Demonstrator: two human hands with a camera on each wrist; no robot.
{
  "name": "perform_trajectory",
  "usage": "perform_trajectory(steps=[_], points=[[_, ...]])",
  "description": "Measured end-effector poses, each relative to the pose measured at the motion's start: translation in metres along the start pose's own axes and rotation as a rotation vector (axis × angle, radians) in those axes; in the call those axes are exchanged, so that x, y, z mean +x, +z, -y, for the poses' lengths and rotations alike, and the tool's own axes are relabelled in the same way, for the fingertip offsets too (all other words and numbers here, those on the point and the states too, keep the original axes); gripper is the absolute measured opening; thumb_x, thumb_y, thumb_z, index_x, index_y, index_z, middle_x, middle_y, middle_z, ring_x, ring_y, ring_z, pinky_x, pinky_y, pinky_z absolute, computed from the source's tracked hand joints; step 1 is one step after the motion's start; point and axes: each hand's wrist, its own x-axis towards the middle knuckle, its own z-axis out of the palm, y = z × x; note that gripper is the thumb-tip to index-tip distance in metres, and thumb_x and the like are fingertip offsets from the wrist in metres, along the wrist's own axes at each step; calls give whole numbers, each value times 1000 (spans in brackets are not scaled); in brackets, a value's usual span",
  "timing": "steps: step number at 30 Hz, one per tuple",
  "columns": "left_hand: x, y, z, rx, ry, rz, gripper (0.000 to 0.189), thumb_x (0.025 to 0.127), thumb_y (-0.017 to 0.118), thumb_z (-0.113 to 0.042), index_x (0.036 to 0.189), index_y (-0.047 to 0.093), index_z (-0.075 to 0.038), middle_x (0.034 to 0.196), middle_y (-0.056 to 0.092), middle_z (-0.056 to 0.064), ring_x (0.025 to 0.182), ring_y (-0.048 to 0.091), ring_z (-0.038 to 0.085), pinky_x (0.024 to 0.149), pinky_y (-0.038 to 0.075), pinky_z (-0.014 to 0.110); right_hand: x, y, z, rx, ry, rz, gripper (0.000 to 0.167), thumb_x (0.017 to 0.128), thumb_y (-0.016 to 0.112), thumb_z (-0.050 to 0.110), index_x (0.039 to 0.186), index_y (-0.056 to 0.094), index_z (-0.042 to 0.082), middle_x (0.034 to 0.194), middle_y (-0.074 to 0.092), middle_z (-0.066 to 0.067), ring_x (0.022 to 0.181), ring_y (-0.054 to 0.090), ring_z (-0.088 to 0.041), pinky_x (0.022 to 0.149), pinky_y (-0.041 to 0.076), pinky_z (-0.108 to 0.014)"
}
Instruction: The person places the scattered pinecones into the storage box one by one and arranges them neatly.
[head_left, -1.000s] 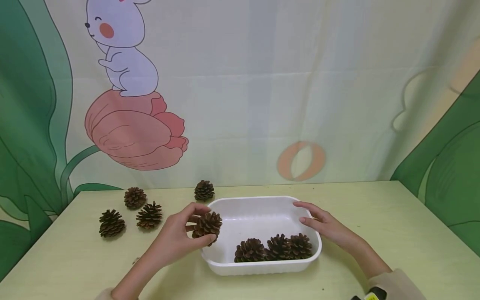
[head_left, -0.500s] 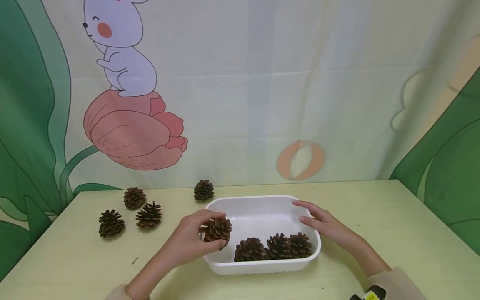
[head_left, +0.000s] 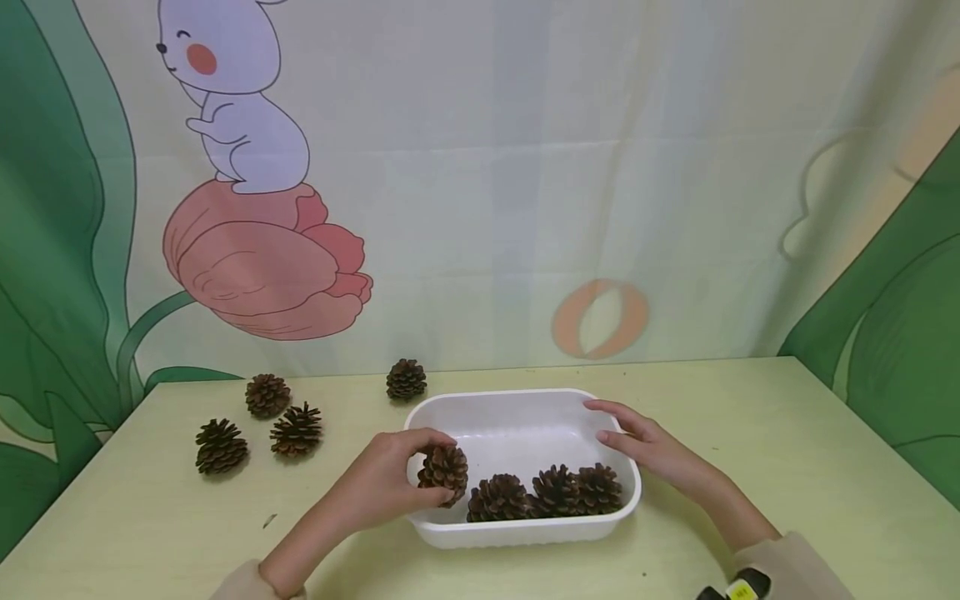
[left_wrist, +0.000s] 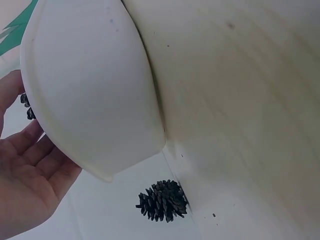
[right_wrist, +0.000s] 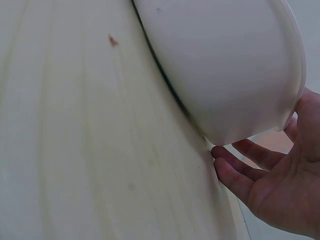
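My left hand point(head_left: 390, 479) pinches a brown pine cone point(head_left: 445, 473) between thumb and fingers, inside the left end of a white plastic tub point(head_left: 517, 534). Several pine cones point(head_left: 498, 498) sit along the near wall within it. At the opposite end, my right hand point(head_left: 667, 454) holds the rim, thumb over the edge and fingers around the outside corner. Seen from the left wrist, the tub's outer wall point(left_wrist: 95, 85) hides most of the held cone point(left_wrist: 30, 110). In the right wrist view the fingers point(right_wrist: 240, 175) reach below the tub's corner.
Three pine cones point(head_left: 222, 447) stand loose on the pale table point(head_left: 150, 517) at the left. Another cone point(head_left: 407, 380) stands behind the tub's back left corner. A printed curtain point(head_left: 450, 208) hangs along the table's back edge.
My left hand has carried its pine cone rightward and slightly down, from over the tub's left rim to inside it. The right hand has stayed at the rim.
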Motion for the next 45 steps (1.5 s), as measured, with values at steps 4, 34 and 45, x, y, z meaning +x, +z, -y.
perform_trajectory(steps=[4, 34, 45], points=[[1, -1, -2, 58, -2, 75, 48, 68, 79, -18, 111, 62, -7, 105, 66, 6, 91, 61, 19, 83, 50, 38, 0, 0, 0, -9, 4, -8, 49, 93, 51, 28, 138, 39, 14, 145, 27, -17, 110, 51, -32, 86, 45, -31], [16, -17, -9, 116, 66, 391, 34, 68, 77, -15, 98, 67, -6, 87, 65, -6, 74, 55, 5, 70, 47, 24, -2, 0, 3, 11, -2, 3, 49, 93, 51, 25, 138, 37, 10, 143, 28, -21, 105, 54, -27, 84, 47, -30], [15, -15, -4, 24, 23, 433, 38, 72, 76, -16, 106, 66, -4, 100, 67, 0, 92, 61, 11, 81, 49, 30, 1, 0, -1, 7, -12, 3, 48, 94, 50, 26, 138, 37, 12, 142, 30, -21, 104, 55, -28, 84, 47, -32]])
